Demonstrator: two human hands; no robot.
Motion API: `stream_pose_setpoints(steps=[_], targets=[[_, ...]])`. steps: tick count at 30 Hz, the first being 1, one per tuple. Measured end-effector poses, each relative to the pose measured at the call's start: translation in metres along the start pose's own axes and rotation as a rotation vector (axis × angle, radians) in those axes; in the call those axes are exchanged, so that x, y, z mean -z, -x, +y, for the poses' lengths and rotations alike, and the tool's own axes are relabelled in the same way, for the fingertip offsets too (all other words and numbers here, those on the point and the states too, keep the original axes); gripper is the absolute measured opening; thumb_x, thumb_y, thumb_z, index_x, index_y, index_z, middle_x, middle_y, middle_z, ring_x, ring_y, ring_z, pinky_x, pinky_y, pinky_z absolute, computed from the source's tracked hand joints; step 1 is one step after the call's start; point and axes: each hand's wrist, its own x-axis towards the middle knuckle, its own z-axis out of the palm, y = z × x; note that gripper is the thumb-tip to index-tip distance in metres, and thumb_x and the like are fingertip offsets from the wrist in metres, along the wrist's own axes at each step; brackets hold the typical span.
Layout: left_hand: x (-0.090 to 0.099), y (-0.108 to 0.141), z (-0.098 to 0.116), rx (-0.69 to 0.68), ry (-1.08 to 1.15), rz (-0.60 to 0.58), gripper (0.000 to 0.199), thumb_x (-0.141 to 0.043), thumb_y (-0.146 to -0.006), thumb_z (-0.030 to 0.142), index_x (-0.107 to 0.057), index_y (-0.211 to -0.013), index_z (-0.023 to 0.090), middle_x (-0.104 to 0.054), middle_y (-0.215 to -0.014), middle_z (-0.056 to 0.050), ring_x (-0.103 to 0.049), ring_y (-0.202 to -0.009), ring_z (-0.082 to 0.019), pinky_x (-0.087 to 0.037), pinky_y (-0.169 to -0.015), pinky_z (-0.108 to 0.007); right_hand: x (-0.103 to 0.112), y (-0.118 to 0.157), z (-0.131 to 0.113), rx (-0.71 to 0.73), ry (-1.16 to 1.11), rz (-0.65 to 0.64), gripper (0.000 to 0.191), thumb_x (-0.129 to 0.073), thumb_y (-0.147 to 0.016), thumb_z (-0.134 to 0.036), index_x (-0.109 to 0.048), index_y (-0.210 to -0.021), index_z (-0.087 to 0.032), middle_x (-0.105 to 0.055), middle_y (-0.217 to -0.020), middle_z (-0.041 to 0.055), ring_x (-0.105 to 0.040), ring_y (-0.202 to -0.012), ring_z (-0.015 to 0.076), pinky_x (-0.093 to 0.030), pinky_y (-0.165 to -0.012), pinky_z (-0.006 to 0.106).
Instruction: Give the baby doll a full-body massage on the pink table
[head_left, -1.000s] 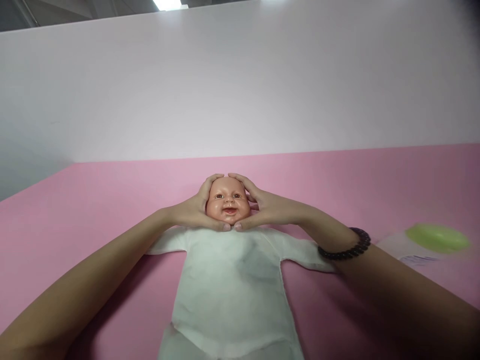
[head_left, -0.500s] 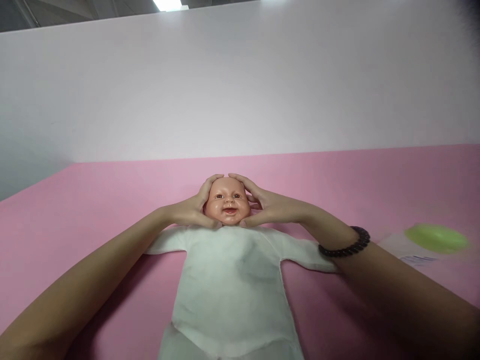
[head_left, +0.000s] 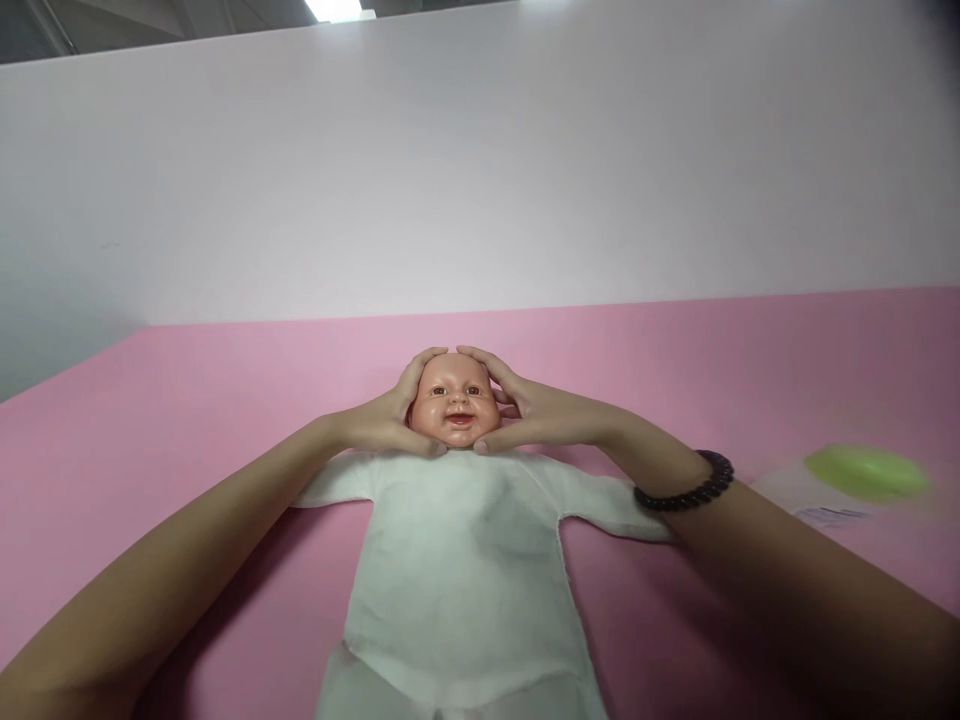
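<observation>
Left hand [head_left: 384,422] cupped doll head [head_left: 456,402], grip clamped | my right hand [head_left: 525,412] likewise on other side | doll lay face-up on pink counter [head_left: 225,400] | green lid [head_left: 866,472] right

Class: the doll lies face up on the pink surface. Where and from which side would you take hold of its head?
Probably at the sides of the doll's head, one palm from each side as the left hand and right hand cup it: round and hard, unlike its limp cloth body.
</observation>
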Motion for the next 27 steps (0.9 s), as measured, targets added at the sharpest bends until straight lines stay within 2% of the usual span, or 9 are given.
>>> stream_pose_setpoints(steps=[5,11,14,18,23,27], targets=[[0.003,0.001,-0.002,-0.025,-0.045,-0.014,0.121,-0.084,-0.083,0.028,0.004,-0.165,0.04,-0.018,-0.173,-0.02,-0.038,-0.155,-0.04,-0.047,-0.117,-0.057,0.003,0.0,0.001,0.034,-0.006,-0.016,0.119,-0.088,-0.08,-0.03,-0.008,-0.167,-0.042,-0.028,-0.169,0.0104,-0.049,-0.148,0.0292,-0.05,-0.118,0.047],[-0.008,-0.002,0.002,-0.008,0.023,0.07,0.124,-0.091,-0.077,0.03,-0.002,-0.163,0.037,-0.024,-0.17,-0.021,-0.049,-0.148,-0.039,-0.052,-0.114,-0.053,-0.002,-0.002,0.002,0.044,-0.001,0.007,0.127,-0.095,-0.074,-0.035,-0.007,-0.166,-0.039,-0.037,-0.164,0.012,-0.053,-0.145,0.0294,-0.05,-0.119,0.048],[-0.012,-0.003,0.005,0.007,0.003,0.103,0.124,-0.092,-0.076,0.03,-0.003,-0.163,0.034,-0.023,-0.17,-0.023,-0.046,-0.15,-0.041,-0.052,-0.115,-0.054,-0.005,-0.002,0.003,0.055,0.004,0.04,0.125,-0.094,-0.075,-0.038,-0.008,-0.165,-0.038,-0.035,-0.165,0.0126,-0.052,-0.146,0.0299,-0.05,-0.12,0.049],[-0.009,-0.002,0.007,0.002,-0.013,0.068,0.119,-0.089,-0.079,0.029,-0.004,-0.163,0.034,-0.025,-0.169,-0.024,-0.044,-0.15,-0.043,-0.051,-0.114,-0.055,-0.006,-0.001,0.002,0.046,0.003,0.043,0.122,-0.093,-0.077,-0.039,-0.008,-0.165,-0.039,-0.032,-0.167,0.0119,-0.051,-0.146,0.0311,-0.051,-0.12,0.051],[-0.005,-0.001,0.001,-0.06,0.017,0.012,0.114,-0.086,-0.082,0.028,-0.004,-0.162,0.038,-0.03,-0.167,-0.02,-0.046,-0.15,-0.04,-0.051,-0.114,-0.055,0.001,0.0,0.001,-0.007,0.053,0.022,0.121,-0.09,-0.08,-0.039,-0.005,-0.166,-0.041,-0.03,-0.168,0.011,-0.049,-0.148,0.0313,-0.05,-0.119,0.049],[-0.008,-0.002,0.0,-0.038,0.035,0.045,0.12,-0.09,-0.079,0.029,-0.005,-0.163,0.038,-0.028,-0.169,-0.02,-0.048,-0.148,-0.04,-0.052,-0.114,-0.054,0.002,-0.001,0.002,-0.002,0.052,0.025,0.121,-0.09,-0.08,-0.037,-0.005,-0.167,-0.04,-0.029,-0.168,0.0118,-0.047,-0.149,0.0312,-0.05,-0.118,0.048]])
